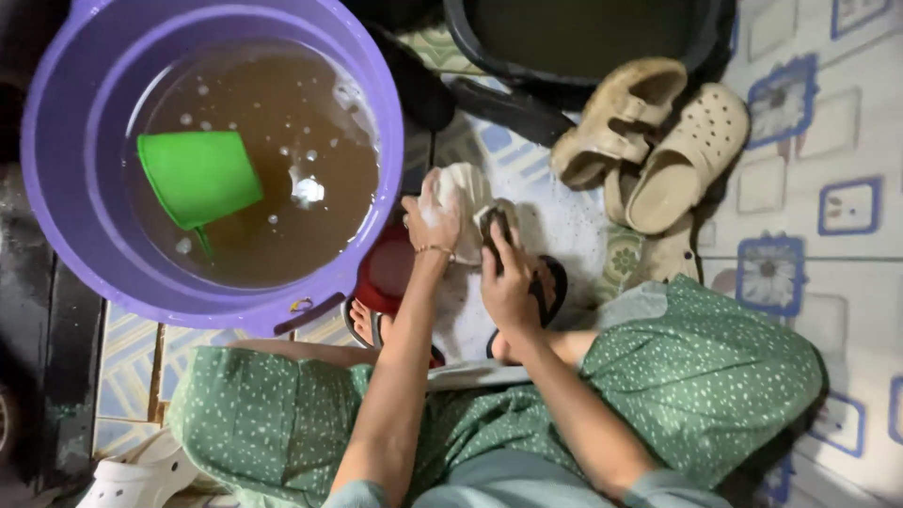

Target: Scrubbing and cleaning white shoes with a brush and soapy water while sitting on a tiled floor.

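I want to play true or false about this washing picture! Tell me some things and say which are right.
1. A green cup floats in the purple tub. True.
2. The water in the tub is clear blue. False: it is murky brown with some bubbles.
3. The left hand holds a whitish shoe. True.
4. The right hand is empty and rests on the knee. False: it presses a dark scrubbing thing against the shoe.
5. Beige sandals lie on the patterned floor beyond the hands. True.
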